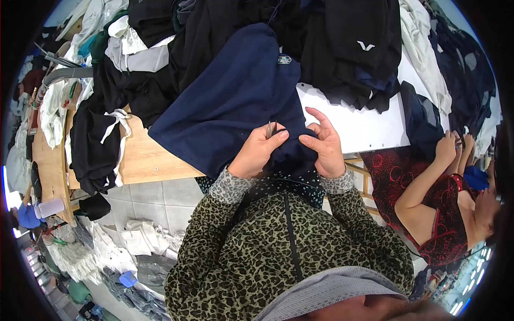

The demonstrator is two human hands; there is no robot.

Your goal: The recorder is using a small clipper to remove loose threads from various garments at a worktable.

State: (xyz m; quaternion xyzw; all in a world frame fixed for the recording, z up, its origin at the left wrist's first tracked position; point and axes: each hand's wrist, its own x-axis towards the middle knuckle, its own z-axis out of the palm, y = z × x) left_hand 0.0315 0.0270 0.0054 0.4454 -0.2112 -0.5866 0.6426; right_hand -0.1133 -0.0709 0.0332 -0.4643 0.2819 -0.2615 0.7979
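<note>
A navy blue garment [230, 101] lies spread over the table's front edge, its near end gathered between my hands. My left hand [252, 152] is closed, pinching a dark edge of that cloth between thumb and finger. From the same hand stick the pointed metal tips of small thread snips [270, 129]; their handles are hidden in the palm. My right hand [326, 147] pinches the cloth a little to the right, thumb against a bent finger, with another finger raised. A small patterned label [284, 60] shows on the garment's far part.
Piles of black garments [348, 43] cover the back of the table. A white board [369, 120] lies to the right, bare wood [150, 160] to the left. At the right a co-worker [428, 208] handles dark cloth. White garments [107, 251] lie in heaps at lower left.
</note>
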